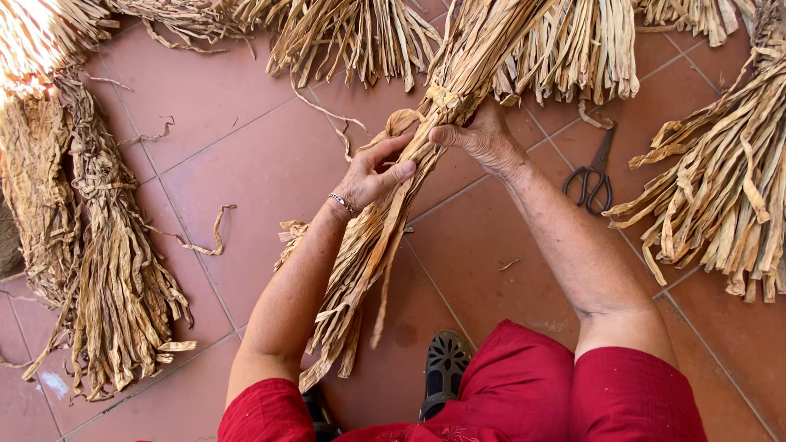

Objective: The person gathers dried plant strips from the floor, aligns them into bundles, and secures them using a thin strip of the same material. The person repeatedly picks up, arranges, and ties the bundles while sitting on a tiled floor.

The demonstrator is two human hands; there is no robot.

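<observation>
While both hands, left (372, 176) and right (483, 139), grip the straw bundle (385, 221) (closed tight), scissors (591, 173) lie nearby.

A pair of dark scissors (591, 175) lies shut on the red tile floor (246, 164) at about two o'clock from centre. Bundles of dried straw-coloured leaves (106, 270) sprawl at nine o'clock, with another heap (720, 196) at three o'clock and more bunches (352, 37) along twelve o'clock. A loose curled strip (214, 233) rests on the tiles towards nine o'clock. A black perforated shoe (446, 364) shows at six o'clock.
</observation>
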